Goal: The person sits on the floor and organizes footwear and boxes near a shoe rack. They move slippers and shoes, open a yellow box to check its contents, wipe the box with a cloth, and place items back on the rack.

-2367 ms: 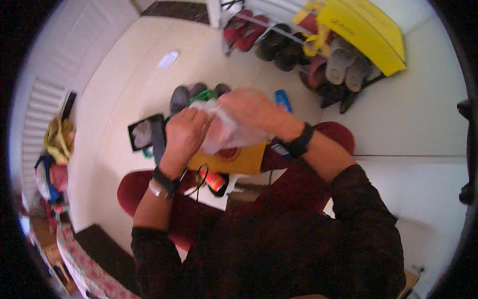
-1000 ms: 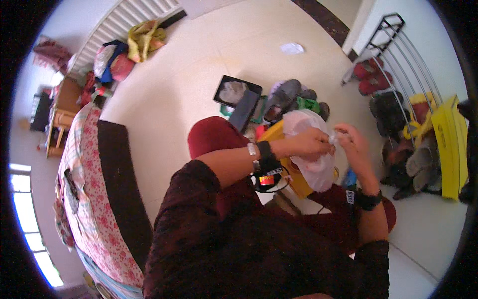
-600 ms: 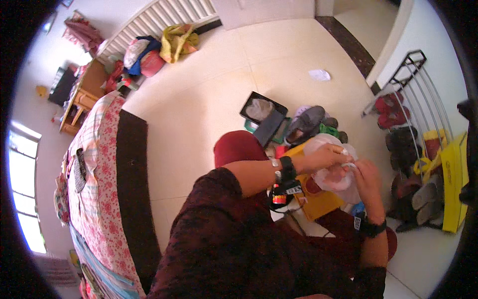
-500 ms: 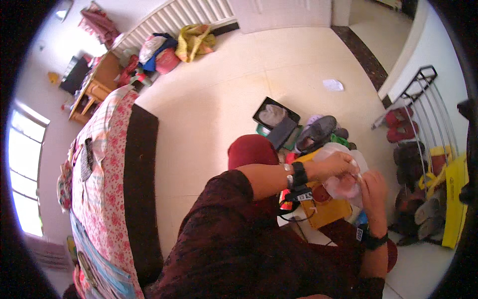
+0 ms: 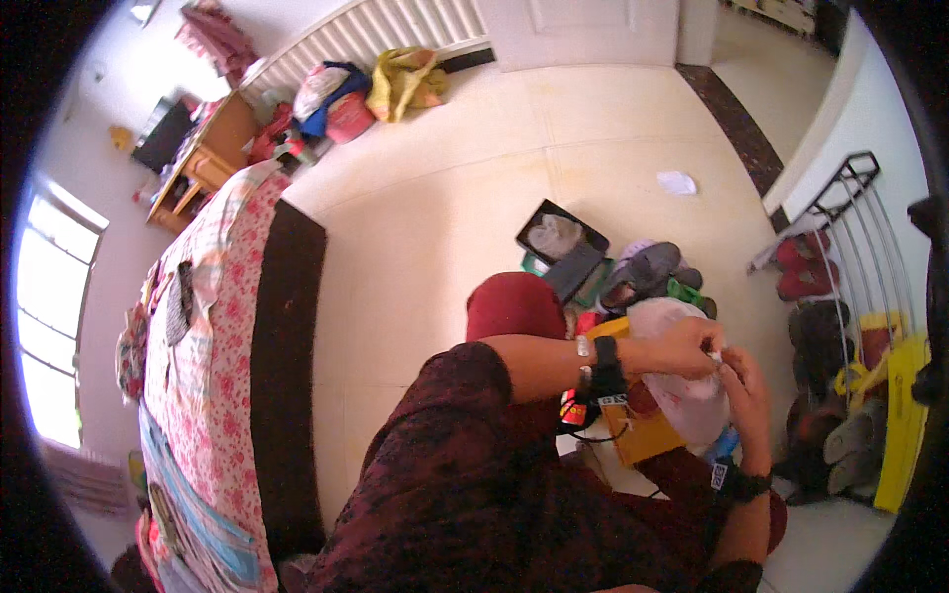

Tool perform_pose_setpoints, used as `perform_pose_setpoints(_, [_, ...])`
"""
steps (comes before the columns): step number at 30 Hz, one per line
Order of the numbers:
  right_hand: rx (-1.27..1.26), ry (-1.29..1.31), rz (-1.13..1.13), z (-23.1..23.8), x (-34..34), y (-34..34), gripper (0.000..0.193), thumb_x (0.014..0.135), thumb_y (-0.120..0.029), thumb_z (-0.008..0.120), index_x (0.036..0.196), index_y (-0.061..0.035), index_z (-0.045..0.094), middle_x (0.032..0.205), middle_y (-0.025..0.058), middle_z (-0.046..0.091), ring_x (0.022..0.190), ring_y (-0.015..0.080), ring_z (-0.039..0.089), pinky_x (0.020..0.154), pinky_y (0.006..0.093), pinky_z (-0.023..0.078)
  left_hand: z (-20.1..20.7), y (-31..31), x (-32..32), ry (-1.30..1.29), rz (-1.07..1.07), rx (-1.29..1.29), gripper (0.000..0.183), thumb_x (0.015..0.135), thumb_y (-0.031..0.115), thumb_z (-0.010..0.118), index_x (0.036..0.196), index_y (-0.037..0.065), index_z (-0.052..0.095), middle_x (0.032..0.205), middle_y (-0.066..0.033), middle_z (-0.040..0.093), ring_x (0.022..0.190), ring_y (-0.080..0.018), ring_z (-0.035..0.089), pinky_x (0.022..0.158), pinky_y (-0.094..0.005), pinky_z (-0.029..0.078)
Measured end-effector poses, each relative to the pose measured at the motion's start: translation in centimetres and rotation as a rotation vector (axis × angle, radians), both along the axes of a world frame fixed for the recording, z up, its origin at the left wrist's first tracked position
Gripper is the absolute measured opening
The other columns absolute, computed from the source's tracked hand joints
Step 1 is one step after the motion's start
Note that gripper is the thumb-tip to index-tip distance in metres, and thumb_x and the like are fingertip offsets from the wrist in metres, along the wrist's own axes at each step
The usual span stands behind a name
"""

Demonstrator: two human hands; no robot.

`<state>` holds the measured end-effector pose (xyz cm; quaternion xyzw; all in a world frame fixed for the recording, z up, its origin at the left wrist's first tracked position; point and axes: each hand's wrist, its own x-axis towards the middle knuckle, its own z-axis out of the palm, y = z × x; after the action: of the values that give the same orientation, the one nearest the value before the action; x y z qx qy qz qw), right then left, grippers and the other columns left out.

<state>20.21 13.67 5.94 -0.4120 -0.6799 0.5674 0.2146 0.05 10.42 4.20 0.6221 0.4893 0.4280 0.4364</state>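
Observation:
A thin white plastic bag [image 5: 704, 413] hangs between my hands over my lap, bulging below them with something reddish dimly showing through. My left hand [image 5: 682, 348] reaches across from the left and pinches the gathered top of the bag. Close against it, my right hand [image 5: 745, 383] has its fingers bent on the same twisted end. Behind the bag lies a yellow-orange box or sheet [image 5: 645, 440], partly hidden by my arm. Both wrists wear black bands. A bit of blue [image 5: 727, 442] shows beside my right wrist.
An open black shoebox [image 5: 563, 232] and a heap of shoes [image 5: 647, 275] lie just ahead on the floor. A metal shoe rack [image 5: 870, 232] with several shoes stands at the right. A bed [image 5: 222, 395] runs along the left. White paper [image 5: 677, 183] lies near the doorway.
The bag's top has been drawn closer together between my fingers, and both hands have come nearer to each other. The view has shifted slightly.

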Motion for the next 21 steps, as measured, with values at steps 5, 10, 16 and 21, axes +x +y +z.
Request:
perform_pose_setpoints(5, [-0.114,0.127,-0.023,-0.1,-0.3,-0.3,0.032,0.096,-0.019,0.054,0.122,-0.0011,0.055,0.116,0.0064,0.060,0.108,0.0150,0.055,0.095,0.0288,0.042,1.0,-0.3,-0.5,0.087,-0.211,0.386,0.021,0.071,0.006,0.062,0.091,0.005,0.057,0.088,-0.0136,0.060,0.083,-0.0321,0.061,0.071,-0.0394,0.047])
perform_pose_setpoints(10, [-0.232,0.223,-0.059,-0.5,-0.7,-0.6,0.033,0.097,-0.020,0.052,0.124,-0.0027,0.055,0.114,0.0022,0.059,0.104,0.0118,0.053,0.091,0.0263,0.043,1.8,-0.4,-0.8,0.400,-0.150,0.622,0.033,0.071,0.005,0.064,0.102,0.004,0.054,0.092,-0.0183,0.059,0.087,-0.0387,0.059,0.074,-0.0460,0.048])
perform_pose_setpoints(16, [-0.351,0.335,-0.092,-0.3,-1.8,-1.1,0.034,0.096,-0.018,0.050,0.127,-0.0058,0.055,0.103,0.0010,0.060,0.091,0.0092,0.054,0.081,0.0250,0.044,3.0,0.6,-0.7,0.557,-0.082,0.708,0.024,0.073,0.002,0.062,0.095,0.004,0.054,0.086,-0.0148,0.060,0.077,-0.0367,0.059,0.066,-0.0433,0.049])
perform_pose_setpoints(21, [-0.331,0.246,-0.036,-0.2,-0.5,-0.3,0.031,0.094,-0.018,0.052,0.122,-0.0061,0.058,0.089,-0.0016,0.060,0.079,0.0084,0.055,0.072,0.0247,0.047,2.8,0.4,-0.1,0.576,-0.095,0.716,0.018,0.075,0.001,0.064,0.089,0.004,0.054,0.084,-0.0154,0.059,0.074,-0.0356,0.060,0.062,-0.0423,0.049])
